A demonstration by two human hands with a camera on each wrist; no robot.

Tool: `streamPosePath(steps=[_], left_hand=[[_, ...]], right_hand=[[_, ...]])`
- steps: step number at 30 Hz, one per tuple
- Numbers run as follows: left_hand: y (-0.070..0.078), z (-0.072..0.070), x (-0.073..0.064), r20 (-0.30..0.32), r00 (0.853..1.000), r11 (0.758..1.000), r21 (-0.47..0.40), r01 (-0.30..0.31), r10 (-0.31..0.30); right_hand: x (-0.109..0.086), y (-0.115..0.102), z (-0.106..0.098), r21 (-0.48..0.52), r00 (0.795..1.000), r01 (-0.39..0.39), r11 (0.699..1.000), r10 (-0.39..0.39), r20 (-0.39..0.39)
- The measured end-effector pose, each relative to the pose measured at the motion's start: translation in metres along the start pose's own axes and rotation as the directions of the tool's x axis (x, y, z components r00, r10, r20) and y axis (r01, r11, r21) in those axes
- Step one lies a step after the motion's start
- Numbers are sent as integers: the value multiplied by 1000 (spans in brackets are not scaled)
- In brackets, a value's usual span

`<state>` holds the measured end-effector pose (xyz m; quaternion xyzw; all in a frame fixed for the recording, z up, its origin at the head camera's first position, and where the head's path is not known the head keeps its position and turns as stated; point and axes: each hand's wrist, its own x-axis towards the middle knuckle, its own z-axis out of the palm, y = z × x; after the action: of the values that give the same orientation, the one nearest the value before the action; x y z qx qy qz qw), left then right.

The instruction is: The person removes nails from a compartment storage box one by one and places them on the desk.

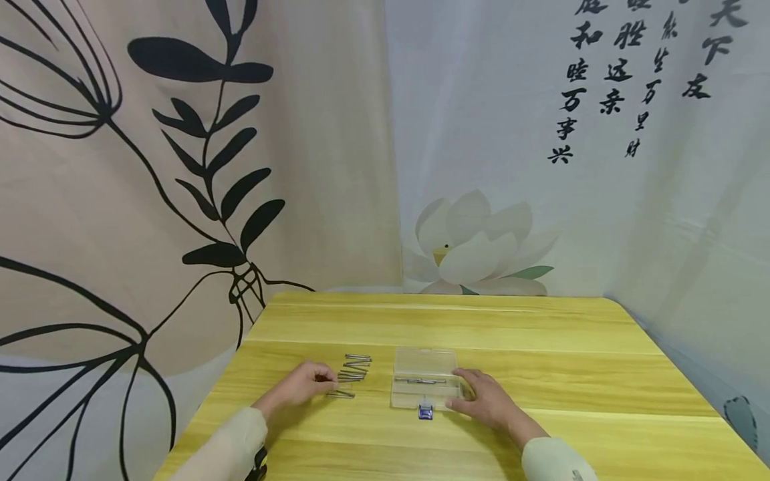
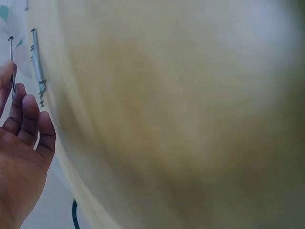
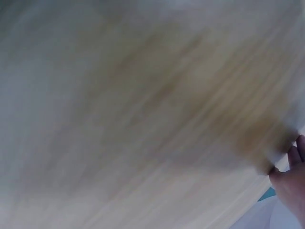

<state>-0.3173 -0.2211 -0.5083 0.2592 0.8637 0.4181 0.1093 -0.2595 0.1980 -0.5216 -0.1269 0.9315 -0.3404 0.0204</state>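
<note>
In the left wrist view, my left hand (image 2: 24,143) pinches a thin metal nail (image 2: 12,50) between thumb and fingertips, head end up. From the head, the same left hand (image 1: 307,384) hovers at the near end of a loose column of silver nails (image 1: 355,367) lying on the table. To the right of them sits a clear plastic box (image 1: 403,399), its lid folded back, with a few nails (image 1: 421,381) in it. My right hand (image 1: 484,399) grips the box's right side, thumb at the near corner, fingers farther back.
A blue latch (image 1: 426,412) sticks out from the box's front edge. The wood-grain table (image 1: 541,334) reaches back to a printed curtain (image 1: 337,167). A black band (image 1: 259,463) shows by the left sleeve.
</note>
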Motion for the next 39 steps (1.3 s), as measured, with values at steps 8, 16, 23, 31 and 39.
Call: streamPosePath(steps=[8, 16, 23, 31, 39], left_hand=[[-4, 8, -5, 1, 1000, 1000, -3, 12, -12], [-4, 11, -6, -9, 1000, 999, 33, -17, 17], [-7, 13, -4, -11, 1000, 1000, 22, -21, 22], [-5, 12, -5, -13, 1000, 1000, 10, -6, 7], [2, 6, 0, -16, 1000, 998, 67, -8, 9]], right_hand=[[1, 1, 1, 3, 1000, -22, 1000, 22, -2], [2, 1, 1, 15, 1000, -27, 1000, 27, 6], [0, 1, 0, 8, 1000, -23, 1000, 23, 6], [-1, 1, 0, 6, 1000, -14, 1000, 14, 7], [-2, 2, 0, 4, 1000, -16, 1000, 16, 9]])
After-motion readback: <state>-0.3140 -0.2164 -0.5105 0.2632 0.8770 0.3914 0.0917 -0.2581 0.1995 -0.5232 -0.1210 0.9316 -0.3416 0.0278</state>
